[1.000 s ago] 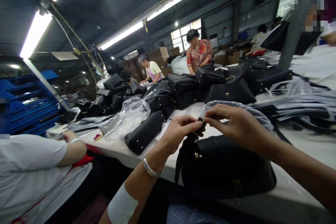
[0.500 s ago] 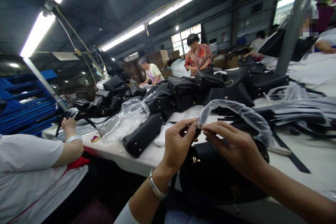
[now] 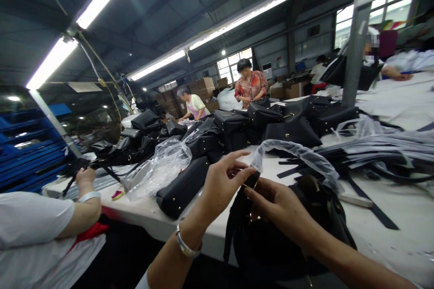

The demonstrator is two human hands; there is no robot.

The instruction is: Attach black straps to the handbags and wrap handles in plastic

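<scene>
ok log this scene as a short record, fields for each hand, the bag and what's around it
left hand: thumb at upper end of black strap, grip unclear
right hand: thumb and fingers pinching the strap
bag: black bag, partly hidden by right hand
handle: arched, wrapped in clear plastic
beyond: piled black bags
surface: white table

Black handbag, bulky, rounded body (image 3: 271,255), resting at near edge of white surface (image 3: 389,244), much of front hidden. Small gold-coloured metal fitting (image 3: 256,218) glinting near top left. Curved handle in wrinkled clear plastic wrap (image 3: 291,148), arching above bag, right end dropping behind it. Short black strap piece (image 3: 251,179), tilted, raised at handle's left end, gold-coloured metal at edge. Narrow black strap (image 3: 231,230) hanging down left side.
</scene>
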